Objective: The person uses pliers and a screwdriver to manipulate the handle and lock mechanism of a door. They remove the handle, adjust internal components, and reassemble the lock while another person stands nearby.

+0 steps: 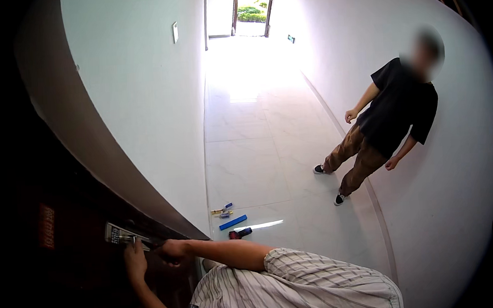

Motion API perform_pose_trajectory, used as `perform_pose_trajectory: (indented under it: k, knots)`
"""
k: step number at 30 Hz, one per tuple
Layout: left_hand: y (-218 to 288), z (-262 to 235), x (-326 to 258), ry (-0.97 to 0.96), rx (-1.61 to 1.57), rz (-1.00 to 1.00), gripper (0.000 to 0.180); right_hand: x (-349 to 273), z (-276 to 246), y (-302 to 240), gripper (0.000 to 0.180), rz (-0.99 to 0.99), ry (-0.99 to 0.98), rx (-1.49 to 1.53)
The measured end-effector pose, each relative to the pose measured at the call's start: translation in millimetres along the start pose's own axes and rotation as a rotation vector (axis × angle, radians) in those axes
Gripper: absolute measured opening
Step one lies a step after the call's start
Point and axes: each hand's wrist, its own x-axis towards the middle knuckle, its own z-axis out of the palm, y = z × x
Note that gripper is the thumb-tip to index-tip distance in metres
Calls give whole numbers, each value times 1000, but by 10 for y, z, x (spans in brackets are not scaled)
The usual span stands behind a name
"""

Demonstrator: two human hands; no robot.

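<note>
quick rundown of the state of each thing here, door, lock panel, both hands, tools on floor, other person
dark door: stands at the wall's edge, whether shut cannot be told
lock panel: mounted on the door, keypad showing
left hand: pressed against the lock panel
right hand: closed at the door's edge, what it grips is hidden
floor tools: lying loose on the tiles
other person: standing by the right wall, hands empty
</note>
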Motion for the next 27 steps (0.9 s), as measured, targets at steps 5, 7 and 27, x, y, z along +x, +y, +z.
perform_pose_trajectory:
  k: [5, 7, 27]
  knots:
    - [-61, 12, 26, -21, 22, -92, 53, -6, 38, 4, 36, 20, 9, 42]
    - [-79, 24, 37, -13, 13, -73, 53, 61, 4, 24, 35, 28, -17, 70]
    - [-55, -2, 31, -43, 33, -114, 54, 60, 11, 37, 33, 15, -17, 68]
